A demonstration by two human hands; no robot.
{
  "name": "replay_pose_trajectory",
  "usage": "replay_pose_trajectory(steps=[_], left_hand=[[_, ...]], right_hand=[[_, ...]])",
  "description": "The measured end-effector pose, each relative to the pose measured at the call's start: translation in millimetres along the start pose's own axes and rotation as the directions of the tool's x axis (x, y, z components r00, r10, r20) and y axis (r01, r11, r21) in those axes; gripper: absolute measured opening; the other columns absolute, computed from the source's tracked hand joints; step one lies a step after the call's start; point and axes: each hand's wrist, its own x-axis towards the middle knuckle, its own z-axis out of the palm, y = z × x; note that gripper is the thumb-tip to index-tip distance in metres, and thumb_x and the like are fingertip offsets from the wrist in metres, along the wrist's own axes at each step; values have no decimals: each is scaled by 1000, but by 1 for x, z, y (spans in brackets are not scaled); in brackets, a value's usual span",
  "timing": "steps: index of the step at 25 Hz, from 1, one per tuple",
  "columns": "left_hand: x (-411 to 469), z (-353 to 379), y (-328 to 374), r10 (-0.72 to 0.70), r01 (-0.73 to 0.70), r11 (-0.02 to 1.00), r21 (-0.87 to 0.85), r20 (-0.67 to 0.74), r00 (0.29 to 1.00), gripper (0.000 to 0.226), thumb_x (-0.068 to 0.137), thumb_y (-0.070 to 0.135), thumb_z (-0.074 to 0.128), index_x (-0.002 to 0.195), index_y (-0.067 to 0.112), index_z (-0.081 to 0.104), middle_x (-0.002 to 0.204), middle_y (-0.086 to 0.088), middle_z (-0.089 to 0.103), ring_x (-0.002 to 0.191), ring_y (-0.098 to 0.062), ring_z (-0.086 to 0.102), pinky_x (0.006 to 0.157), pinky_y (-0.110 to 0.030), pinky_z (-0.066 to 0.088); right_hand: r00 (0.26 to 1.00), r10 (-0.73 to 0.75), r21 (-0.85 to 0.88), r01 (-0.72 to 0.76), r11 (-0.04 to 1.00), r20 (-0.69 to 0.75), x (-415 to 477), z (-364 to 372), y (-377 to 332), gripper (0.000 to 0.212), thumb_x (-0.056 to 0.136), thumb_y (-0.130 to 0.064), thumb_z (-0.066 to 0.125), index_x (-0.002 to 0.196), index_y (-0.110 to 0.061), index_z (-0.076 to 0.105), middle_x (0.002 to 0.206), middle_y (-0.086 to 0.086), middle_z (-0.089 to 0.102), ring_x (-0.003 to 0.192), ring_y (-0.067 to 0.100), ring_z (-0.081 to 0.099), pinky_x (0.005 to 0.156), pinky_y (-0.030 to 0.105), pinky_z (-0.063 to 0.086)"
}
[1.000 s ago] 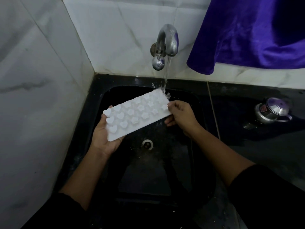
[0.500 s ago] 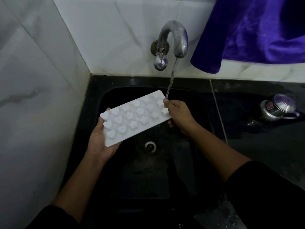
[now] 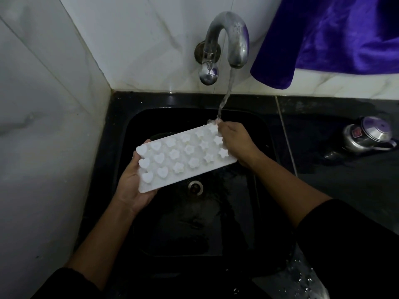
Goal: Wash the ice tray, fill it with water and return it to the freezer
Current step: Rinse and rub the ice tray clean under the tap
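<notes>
Now both hands — left hand (image 3: 131, 186), right hand (image 3: 235, 143) — grip the ice tray (image 3: 185, 156) under running tap (image 3: 226, 37).

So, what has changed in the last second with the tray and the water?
The water stream now lands at the far right corner of the ice tray, beside the right hand; before, it splashed onto the far end. Both hands keep their grip, the left hand underneath. The tap still runs.
</notes>
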Motion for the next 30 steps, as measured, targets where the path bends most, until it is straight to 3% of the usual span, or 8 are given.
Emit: replay_pose_trajectory(steps=[4,7,10,14,18,24,28,30], left_hand=[[1,7,2,-34,34,998,61,2,999,47,112,45,36,149,22,53,143,-8,64,127,-27,65,97,-45,59],[9,11,13,-74,83,984,157,-61,995,53,110,47,40,144,11,59,144,-14,63,128,-32,64,101,-47,57],[15,21,21,-131,137,990,43,-127,983,56,104,50,49,136,7,66,137,-23,66,121,-40,68,104,-55,50],[26,30,3,-107,69,977,-199,-182,977,68,100,59,50,136,2,61,135,-28,65,126,-44,64,113,-58,42],[37,50,-38,5,-4,1000,8,-152,988,55,104,48,54,141,8,60,139,-17,66,122,-34,68,103,-52,53],[62,57,-62,101,-44,947,317,-164,981,45,107,16,52,150,5,48,143,-26,59,86,-9,78,65,-23,60],[53,66,-59,-44,70,919,388,-76,996,39,104,17,58,143,17,57,132,-10,71,113,-24,74,74,-33,62],[59,65,-50,-25,65,921,385,-108,994,37,105,19,57,141,17,58,136,-12,69,114,-24,73,75,-33,62]], right_hand=[[937,248,-55,-242,969,247,5,-18,-10,53,98,-59,60,110,-10,78,99,5,81,91,20,78,79,32,62],[887,233,-73,-222,972,400,11,-37,-3,37,101,-42,63,118,-12,76,112,8,79,107,28,75,93,45,60],[820,215,-93,-195,976,531,9,-51,3,29,103,-23,60,126,-10,73,118,12,76,103,23,74,90,40,60],[903,162,-36,-161,986,397,-4,-46,23,22,100,-12,60,114,-5,77,101,12,77,84,20,73,71,31,60],[964,176,131,-204,970,200,-23,-20,41,20,104,-5,54,112,2,71,90,12,73,65,15,72,49,29,58],[977,141,-46,-136,990,161,-31,2,38,18,109,-19,48,105,-8,62,79,9,73,62,26,72,47,30,53],[981,161,-178,-140,974,111,1,-5,28,36,104,-8,46,72,-8,60,76,5,61,72,19,59,68,30,45],[979,161,-152,-141,978,127,2,2,27,33,106,-12,43,81,-7,64,80,8,66,73,22,64,68,31,49]])
